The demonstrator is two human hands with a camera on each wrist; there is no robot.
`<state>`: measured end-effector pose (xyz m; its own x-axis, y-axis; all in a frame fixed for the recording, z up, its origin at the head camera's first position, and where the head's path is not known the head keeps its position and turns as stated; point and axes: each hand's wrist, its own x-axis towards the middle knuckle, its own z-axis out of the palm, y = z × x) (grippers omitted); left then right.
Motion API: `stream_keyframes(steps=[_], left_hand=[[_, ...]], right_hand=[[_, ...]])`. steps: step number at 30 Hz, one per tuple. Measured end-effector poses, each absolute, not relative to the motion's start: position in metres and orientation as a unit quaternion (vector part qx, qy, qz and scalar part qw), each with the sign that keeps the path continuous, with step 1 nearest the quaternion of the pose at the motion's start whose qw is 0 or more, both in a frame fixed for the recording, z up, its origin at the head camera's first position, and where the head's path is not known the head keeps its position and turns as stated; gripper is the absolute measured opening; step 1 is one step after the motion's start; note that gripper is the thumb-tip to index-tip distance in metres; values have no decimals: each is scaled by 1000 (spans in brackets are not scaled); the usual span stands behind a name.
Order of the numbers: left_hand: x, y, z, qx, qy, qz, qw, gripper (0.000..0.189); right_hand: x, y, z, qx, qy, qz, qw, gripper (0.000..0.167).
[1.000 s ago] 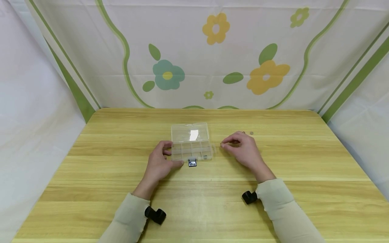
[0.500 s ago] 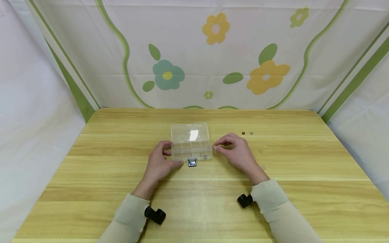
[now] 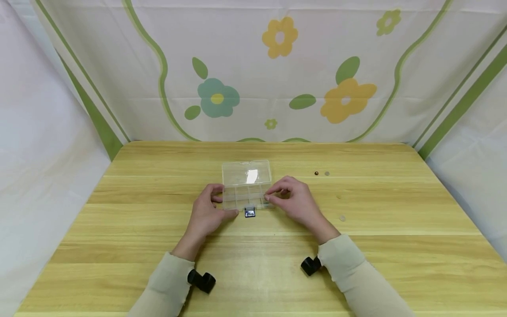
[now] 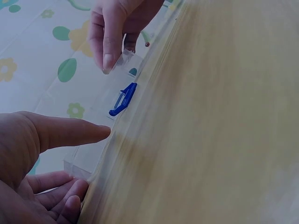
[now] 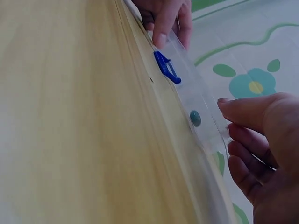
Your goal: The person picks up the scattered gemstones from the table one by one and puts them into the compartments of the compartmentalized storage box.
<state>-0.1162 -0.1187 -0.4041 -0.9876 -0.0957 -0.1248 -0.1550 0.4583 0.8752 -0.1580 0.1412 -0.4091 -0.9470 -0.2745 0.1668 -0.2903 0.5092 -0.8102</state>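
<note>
A clear plastic compartment box (image 3: 242,197) stands on the table with its lid (image 3: 241,171) raised at the back. My left hand (image 3: 207,212) grips its left end, thumb along the front wall and fingers behind. A blue latch (image 3: 250,212) hangs from the front edge. Above the right-hand compartments is my right hand (image 3: 296,200), thumb and forefinger brought together at their tips on a tiny thing that is mostly hidden. In the right wrist view a dark teal bead (image 5: 195,118) lies inside the box, below the right thumb.
To the right on the wooden table (image 3: 388,264) lie a brown bead (image 3: 316,173), a greyish bead (image 3: 327,173) beside it and a pale disc-like piece (image 3: 342,218) nearer the front. A floral curtain (image 3: 245,66) rises behind the table's far edge.
My right hand has moved left from the table beside the box to above its right compartments, uncovering the small pieces on the right. My left hand and the box stay put.
</note>
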Motion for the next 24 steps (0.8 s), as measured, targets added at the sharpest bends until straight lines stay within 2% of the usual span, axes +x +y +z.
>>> stream_keyframes(steps=[24], left_hand=[[-117,-118,-405,-76,854,514,26,78]], right_hand=[[-153,128,-409,157,-876,455,9,5]])
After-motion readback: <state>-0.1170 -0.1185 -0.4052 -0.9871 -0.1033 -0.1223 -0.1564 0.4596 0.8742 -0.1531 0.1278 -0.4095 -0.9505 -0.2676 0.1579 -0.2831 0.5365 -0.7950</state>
